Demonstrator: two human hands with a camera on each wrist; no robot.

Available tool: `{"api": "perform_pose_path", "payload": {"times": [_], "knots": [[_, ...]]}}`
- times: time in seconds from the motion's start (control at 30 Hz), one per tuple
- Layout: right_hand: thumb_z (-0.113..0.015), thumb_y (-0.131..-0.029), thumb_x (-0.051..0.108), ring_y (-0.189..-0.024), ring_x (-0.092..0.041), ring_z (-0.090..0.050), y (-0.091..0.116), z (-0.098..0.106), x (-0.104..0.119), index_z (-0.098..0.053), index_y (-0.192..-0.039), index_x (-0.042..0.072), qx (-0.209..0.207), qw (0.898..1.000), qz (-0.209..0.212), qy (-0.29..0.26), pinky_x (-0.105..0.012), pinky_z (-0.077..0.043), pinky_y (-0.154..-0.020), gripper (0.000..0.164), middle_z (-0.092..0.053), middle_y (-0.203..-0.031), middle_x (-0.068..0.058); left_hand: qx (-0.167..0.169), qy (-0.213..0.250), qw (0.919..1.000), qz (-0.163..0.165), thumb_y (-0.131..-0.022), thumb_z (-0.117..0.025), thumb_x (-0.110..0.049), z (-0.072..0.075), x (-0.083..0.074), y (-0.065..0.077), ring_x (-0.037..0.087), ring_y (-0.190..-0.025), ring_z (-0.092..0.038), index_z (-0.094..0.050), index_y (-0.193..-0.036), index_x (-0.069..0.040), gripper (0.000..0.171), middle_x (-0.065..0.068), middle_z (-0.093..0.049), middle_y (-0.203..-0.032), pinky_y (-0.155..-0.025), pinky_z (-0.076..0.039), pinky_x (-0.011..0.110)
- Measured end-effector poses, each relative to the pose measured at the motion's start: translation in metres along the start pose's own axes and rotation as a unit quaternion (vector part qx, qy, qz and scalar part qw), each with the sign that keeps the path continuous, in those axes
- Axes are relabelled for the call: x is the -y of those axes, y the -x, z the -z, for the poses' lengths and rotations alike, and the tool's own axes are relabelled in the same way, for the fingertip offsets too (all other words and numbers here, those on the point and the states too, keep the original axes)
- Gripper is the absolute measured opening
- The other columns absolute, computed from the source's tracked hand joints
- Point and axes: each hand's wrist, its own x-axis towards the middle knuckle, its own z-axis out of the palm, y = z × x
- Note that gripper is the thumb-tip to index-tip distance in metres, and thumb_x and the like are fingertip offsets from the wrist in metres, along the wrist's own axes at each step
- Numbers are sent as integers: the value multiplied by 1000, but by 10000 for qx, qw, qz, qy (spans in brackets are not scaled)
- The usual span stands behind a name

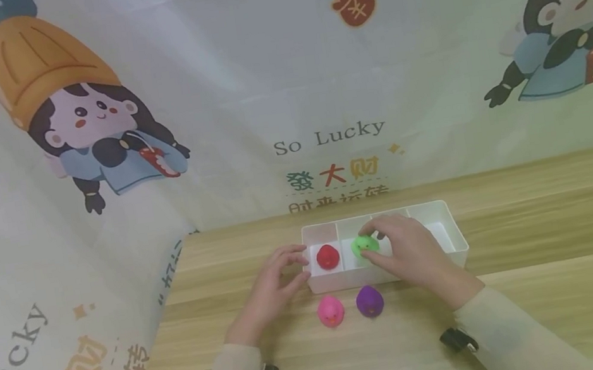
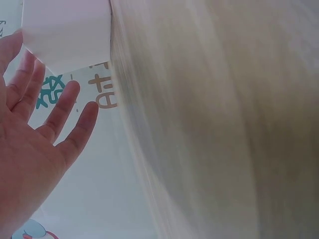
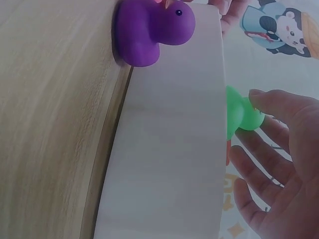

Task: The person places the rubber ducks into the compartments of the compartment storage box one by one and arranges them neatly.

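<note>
A white divided box (image 1: pixel 328 282) stands on the table with a red rubber duck (image 1: pixel 328 257) in its leftmost compartment. My right hand (image 1: pixel 410 252) holds a green rubber duck (image 3: pixel 235 113) between thumb and fingers, at the second compartment from the left. In the right wrist view the duck's head and upper body show above the box's wall, its lower part hidden. At the box's left end is my left hand (image 1: pixel 276 279), fingers loosely spread and fingertips right at the end wall. A pink duck (image 1: pixel 330 312) and a purple duck (image 1: pixel 369 301) sit in front of the box.
The wooden table (image 1: pixel 555 223) reaches back to a printed cloth (image 1: pixel 234 156) with cartoon figures and lettering. More of that cloth hangs along the left side. A dark band with a small device (image 1: pixel 458 340) is on the right wrist.
</note>
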Motion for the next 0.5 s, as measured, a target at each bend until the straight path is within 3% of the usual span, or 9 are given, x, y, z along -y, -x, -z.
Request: {"api": "perform_pose_path", "payload": {"times": [0.5], "knots": [[-73,-71,32,-82,-13,-54,-7,-7,-8,-61,-94,21,401,9991,82,112,-28,-44,-72,29,-60,-92,9,84,42,9999,37,-83,-61,-23,0,2,0,10,-118,-34,-57,-99,-16,18,-10,-42,-127,-94,-34,39]]}}
